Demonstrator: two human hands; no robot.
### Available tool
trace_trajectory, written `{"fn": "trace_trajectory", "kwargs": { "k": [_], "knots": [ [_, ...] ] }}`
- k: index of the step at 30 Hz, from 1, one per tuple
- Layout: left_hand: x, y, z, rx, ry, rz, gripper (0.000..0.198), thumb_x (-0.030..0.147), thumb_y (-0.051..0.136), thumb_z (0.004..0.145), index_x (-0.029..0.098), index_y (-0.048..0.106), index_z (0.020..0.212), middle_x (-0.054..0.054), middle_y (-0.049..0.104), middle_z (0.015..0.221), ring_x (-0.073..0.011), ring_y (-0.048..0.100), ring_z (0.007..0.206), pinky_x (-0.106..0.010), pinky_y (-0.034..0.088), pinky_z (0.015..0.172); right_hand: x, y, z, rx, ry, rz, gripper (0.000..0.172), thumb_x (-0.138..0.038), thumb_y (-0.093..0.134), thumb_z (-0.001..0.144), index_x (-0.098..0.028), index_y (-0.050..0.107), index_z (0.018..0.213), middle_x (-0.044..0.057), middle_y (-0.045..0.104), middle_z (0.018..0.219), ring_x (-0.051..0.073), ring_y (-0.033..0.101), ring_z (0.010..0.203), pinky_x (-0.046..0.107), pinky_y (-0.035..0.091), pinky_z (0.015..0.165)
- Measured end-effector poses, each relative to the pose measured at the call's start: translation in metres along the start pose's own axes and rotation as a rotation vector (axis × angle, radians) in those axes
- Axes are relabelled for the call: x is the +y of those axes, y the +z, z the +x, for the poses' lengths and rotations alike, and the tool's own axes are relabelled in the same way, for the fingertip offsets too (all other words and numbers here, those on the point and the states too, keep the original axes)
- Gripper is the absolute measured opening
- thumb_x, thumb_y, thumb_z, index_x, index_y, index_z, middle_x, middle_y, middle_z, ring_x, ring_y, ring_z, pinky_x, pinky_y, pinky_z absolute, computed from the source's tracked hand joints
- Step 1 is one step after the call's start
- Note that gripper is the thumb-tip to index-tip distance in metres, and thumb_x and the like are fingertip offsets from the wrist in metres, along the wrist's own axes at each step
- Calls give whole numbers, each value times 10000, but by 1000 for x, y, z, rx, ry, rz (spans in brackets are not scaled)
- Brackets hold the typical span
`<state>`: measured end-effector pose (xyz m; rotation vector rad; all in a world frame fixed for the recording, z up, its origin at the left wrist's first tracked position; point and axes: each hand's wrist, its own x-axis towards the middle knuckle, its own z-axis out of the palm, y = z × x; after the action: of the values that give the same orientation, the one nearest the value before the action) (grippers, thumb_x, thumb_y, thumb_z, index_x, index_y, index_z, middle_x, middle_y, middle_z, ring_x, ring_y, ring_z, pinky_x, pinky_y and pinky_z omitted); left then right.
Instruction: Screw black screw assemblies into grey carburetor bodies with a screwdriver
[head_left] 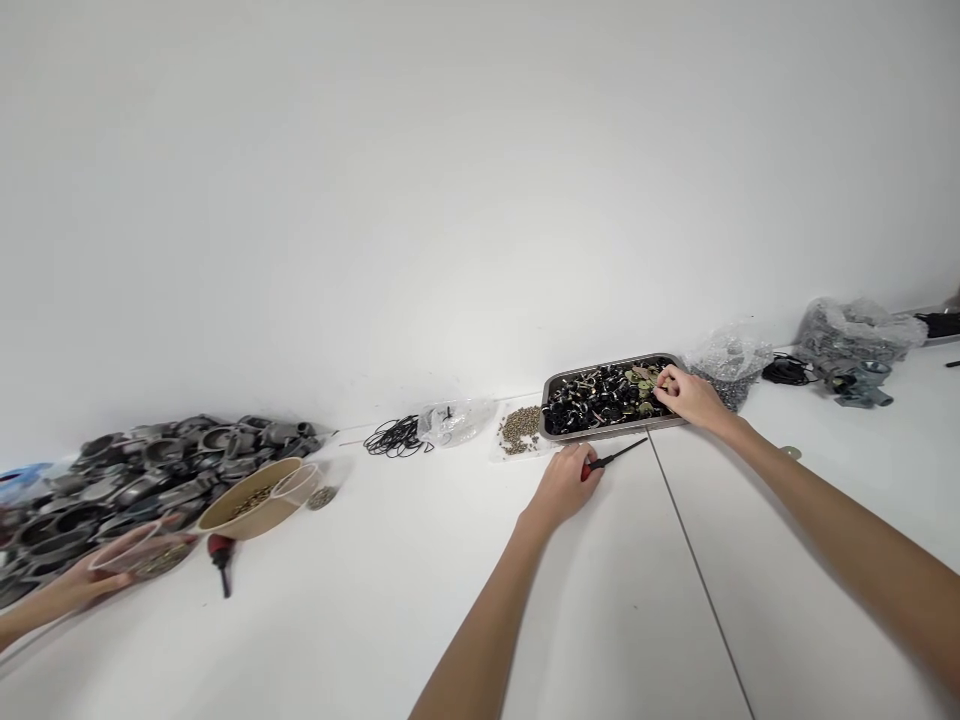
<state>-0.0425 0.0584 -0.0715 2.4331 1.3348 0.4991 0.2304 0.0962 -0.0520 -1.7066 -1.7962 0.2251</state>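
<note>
My left hand (564,488) is closed around the red handle of a screwdriver (615,455), resting on the table in front of the tray. The screwdriver's dark shaft points right and slightly away from me. At the right end of a metal tray (592,434), my right hand (686,392) has its fingertips pinched together over the contents; whatever they grip is hidden. Small black parts (585,395) fill most of the tray, with flat greenish-brass pieces (643,385) near my right fingers. Left of the tray lies a pile of small brass-coloured screws (519,428).
A co-worker's hand (90,585) at far left holds a clear plastic tub. Near it are a yellowish bowl (281,510), another screwdriver (220,560) and many grey plastic parts (161,455). Black cords (394,437) lie mid-table. Clear bags (731,360) stand at right. A seam crosses the table.
</note>
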Motion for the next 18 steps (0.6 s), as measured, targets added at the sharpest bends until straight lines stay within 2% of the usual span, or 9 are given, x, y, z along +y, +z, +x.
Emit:
{"fn": "trace_trajectory", "kwargs": {
  "k": [4,18],
  "knots": [
    [1,-1,0,-1,1,6,71,252,500,852,194,542,853,-37,598,809,-198,522,770,-322,399,683,-1,-1,0,-13,-9,-23,201,-369,477,835,-230,554,958,-35,538,599,146,484,547,245,298,568],
    [1,-1,0,-8,0,20,53,248,505,850,200,528,850,-33,584,803,-203,543,785,-305,399,672,1,0,-1,9,-12,-7,190,-382,471,841,-219,558,884,-25,542,602,145,487,562,247,302,581]
  ]
}}
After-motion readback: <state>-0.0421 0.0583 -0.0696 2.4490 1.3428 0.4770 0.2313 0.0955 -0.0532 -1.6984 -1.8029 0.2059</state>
